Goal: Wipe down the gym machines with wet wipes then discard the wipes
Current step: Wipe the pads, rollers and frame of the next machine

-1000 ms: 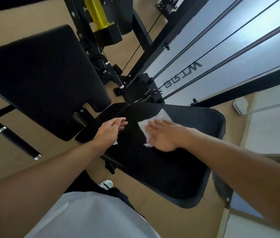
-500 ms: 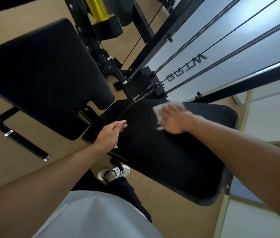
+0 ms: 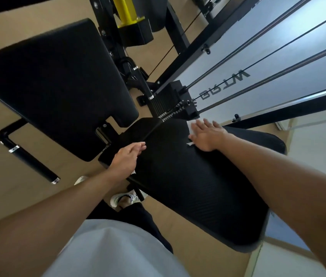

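Our right hand (image 3: 208,135), fingers spread, pressed the white wet wipe (image 3: 191,130) flat on the black padded seat (image 3: 188,186); our left hand (image 3: 127,159), fingers straight, rested on the seat's edge.

The right hand (image 3: 206,135) covers most of the wet wipe (image 3: 190,130); the left hand (image 3: 126,160) hides another white scrap (image 3: 133,172).

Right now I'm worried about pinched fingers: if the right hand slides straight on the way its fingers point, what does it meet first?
The right hand, flat on the wipe, points off the seat pad's far edge. Next in line appears to be the weight stack, though depth is unclear.
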